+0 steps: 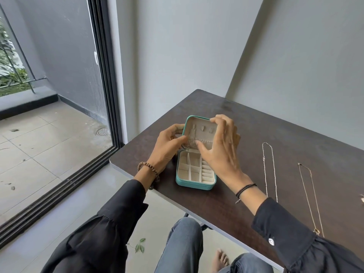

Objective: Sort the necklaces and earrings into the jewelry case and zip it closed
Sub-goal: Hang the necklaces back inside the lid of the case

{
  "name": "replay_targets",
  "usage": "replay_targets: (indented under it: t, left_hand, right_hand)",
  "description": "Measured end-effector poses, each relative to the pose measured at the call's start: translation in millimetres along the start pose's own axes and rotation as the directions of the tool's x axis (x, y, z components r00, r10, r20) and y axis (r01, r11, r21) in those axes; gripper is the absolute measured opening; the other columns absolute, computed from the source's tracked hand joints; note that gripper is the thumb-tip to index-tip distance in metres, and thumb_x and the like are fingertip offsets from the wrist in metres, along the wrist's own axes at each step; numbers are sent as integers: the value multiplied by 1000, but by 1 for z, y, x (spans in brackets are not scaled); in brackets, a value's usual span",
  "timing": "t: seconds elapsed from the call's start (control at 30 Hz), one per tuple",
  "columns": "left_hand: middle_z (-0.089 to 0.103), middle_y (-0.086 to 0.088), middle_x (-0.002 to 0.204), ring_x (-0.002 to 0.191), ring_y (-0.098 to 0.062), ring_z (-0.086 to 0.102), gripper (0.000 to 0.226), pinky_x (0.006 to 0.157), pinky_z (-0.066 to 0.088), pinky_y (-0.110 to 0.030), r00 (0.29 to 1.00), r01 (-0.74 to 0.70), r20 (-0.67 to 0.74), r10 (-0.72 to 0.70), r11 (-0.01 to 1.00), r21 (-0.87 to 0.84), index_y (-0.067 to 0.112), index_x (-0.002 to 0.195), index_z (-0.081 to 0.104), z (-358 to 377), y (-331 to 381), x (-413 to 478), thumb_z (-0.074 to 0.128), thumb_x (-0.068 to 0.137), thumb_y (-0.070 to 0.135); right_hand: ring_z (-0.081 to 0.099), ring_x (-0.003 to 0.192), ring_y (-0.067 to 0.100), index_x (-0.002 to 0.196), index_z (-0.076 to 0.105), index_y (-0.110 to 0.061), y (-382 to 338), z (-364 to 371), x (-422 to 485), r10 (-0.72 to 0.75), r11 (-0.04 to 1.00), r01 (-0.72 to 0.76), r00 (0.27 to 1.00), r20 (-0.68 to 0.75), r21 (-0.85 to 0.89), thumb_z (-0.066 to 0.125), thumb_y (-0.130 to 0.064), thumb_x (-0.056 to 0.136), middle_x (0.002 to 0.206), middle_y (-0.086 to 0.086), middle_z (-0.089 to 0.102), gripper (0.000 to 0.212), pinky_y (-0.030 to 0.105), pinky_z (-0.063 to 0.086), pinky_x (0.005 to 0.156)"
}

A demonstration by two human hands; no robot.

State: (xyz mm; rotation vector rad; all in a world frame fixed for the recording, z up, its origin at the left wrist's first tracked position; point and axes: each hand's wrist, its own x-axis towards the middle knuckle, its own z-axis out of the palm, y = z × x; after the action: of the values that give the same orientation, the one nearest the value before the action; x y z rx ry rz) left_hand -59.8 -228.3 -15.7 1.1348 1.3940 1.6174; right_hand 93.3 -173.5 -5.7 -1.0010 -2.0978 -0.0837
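here the dark bench [256, 138] carries everything, its near-left corner close to a glass sliding door [59, 95]. on that corner sits the teal jewelry case [195, 185], unzipped, its lid [199, 123] standing upright and its beige compartments apparently empty. the left hand [167, 146] is curled around the lid's left edge, thumb inside pressing near a thin chain [190, 134] that hangs at the lid's left hook. the right hand [220, 146] is spread fairly wide over the lid's right side, fingertips on the top rim and thumb at the elastic pocket; it grips nothing i can make out. well to the right lie a silver necklace [265, 160] and a finer pendant necklace [309, 186], laid out straight; something small shows at the frame's right edge, too cut off to name. the risk, as i judge it: the chain could slip off its hook or tangle if the lid tips, and the case could slide off this corner.
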Motion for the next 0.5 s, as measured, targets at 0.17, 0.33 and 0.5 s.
replay_targets:
  t: [0.17,0.33,0.5]
  left_hand:
    - [70,4,81,53,4,57,31,49,42,-11,1000,7,-13,-7,999,45,8,118,68,-1,-1,-1,54,92,-3]
    - [66,6,71,53,-8,48,29,47,42,-21,999,29,-45,-26,997,69,17,110,73,-2,-4,-2,50,94,9]
    - [63,12,56,47,-6,46,30,44,40,-20,997,48,-67,-44,998,46,18,115,74,-2,2,-5,48,100,14]
  right_hand:
    - [47,123,29,129,46,-11,2,1,-4,-11,1000,12,999,38,-23,88,-31,69,138,10,44,75,42,43,89]
    - [44,127,29,130,46,-9,4,0,-8,39,999,-39,999,25,7,88,-28,70,139,12,43,75,43,42,93]
    - [43,130,30,131,46,-7,-2,3,-9,59,997,-61,996,66,38,88,-31,72,140,13,41,76,41,40,98]
